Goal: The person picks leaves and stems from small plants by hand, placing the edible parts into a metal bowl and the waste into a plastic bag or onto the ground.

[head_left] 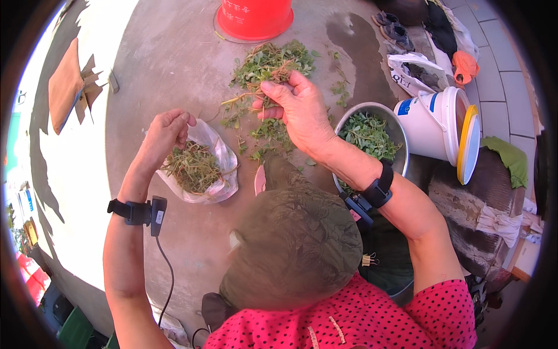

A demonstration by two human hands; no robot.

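My right hand point(302, 110) is closed on a small bunch of leafy greens point(280, 74), pinching it by its brownish stems and roots. Beneath and beyond it, a loose pile of the same greens point(250, 70) lies on the concrete ground. My left hand point(165, 135) hangs at the rim of a white plastic bag point(225, 157), its fingers curled together; what they hold, if anything, is hidden. Dry stems and root ends point(195, 168) fill that bag. Under my right forearm stands a metal basin point(402, 131) with picked green leaves point(369, 134) in it.
A red bucket point(256, 20) stands at the far side. On the right, a white bucket point(427, 125) with a yellow-rimmed lid point(469, 145) lies tipped beside the basin. Shoes point(395, 29) and bags are farther back. A cardboard piece point(65, 87) lies at left.
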